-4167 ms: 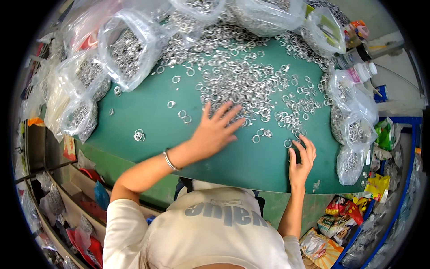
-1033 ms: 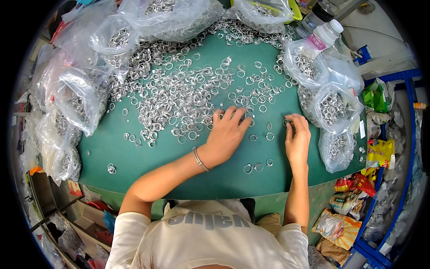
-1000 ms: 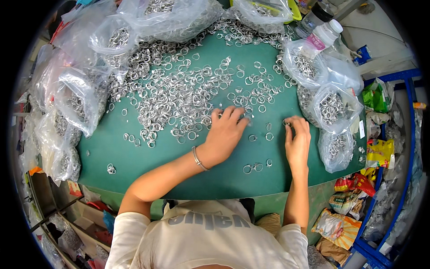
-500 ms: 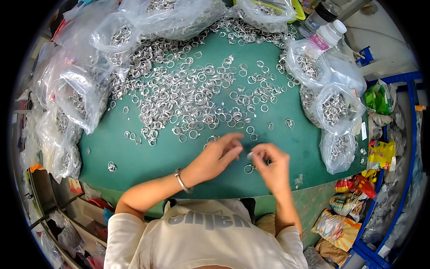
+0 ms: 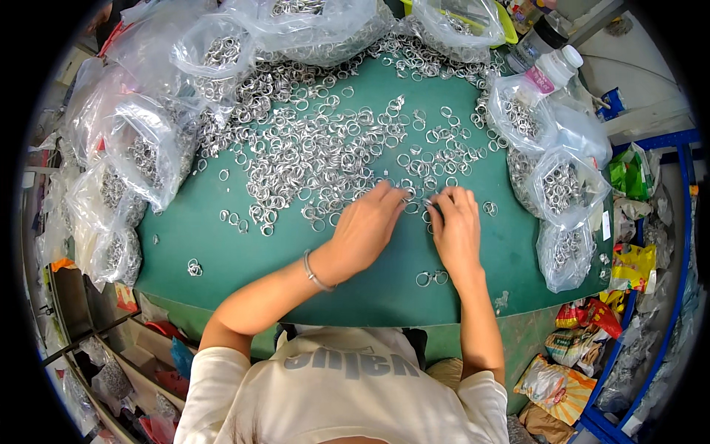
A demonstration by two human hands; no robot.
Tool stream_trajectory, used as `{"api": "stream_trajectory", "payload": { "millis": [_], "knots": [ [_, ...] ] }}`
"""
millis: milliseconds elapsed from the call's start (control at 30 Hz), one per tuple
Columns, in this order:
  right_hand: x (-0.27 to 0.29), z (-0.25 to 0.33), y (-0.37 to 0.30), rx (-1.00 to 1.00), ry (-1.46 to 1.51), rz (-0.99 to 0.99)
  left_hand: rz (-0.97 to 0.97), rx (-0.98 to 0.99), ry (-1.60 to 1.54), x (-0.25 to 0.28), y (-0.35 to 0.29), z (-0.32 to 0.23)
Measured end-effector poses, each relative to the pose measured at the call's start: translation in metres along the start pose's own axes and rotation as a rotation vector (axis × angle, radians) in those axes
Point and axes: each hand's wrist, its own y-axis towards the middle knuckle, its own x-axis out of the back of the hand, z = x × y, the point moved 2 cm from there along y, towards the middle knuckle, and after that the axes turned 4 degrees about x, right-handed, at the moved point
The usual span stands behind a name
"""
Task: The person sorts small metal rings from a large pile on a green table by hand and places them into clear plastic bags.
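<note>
Many silver-coloured metal rings (image 5: 318, 155) lie in a loose spread across the green tabletop (image 5: 244, 277). My left hand (image 5: 366, 229), with a bangle at its wrist, reaches to the near right edge of this spread. Its fingertips are smeared by motion beside a few rings, so its grip is unclear. Close by on the right, my right hand (image 5: 456, 229) has its thumb and index finger bent together at a small ring (image 5: 427, 203), partly covered by the fingertips. Two or so rings (image 5: 432, 278) lie apart, nearer the table's front edge.
Clear plastic bags full of rings line the left (image 5: 144, 159), the back (image 5: 318, 33) and the right (image 5: 560, 185). A white bottle (image 5: 556, 68) stands at the back right. A small ring cluster (image 5: 194, 267) sits front left. Blue shelving (image 5: 684, 192) with packets is beyond the right edge.
Both hands have moved away from the table's front edge toward the ring spread. The right hand has left the few rings near the front. The whole view has shifted slightly.
</note>
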Motion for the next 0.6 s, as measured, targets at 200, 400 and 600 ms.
{"api": "stream_trajectory", "payload": {
  "millis": [200, 400, 600],
  "knots": [
    [0.017, -0.014, -0.009, -0.098, -0.132, 0.000, 0.093, -0.056, 0.217, -0.018, 0.023, 0.018],
    [0.003, 0.004, -0.008, -0.038, -0.121, 0.088, 0.074, -0.011, 0.066, -0.004, 0.017, 0.022],
    [0.011, -0.005, -0.013, -0.404, 0.449, 0.089, -0.018, -0.027, 0.080, 0.008, 0.015, 0.031]
  ]
}}
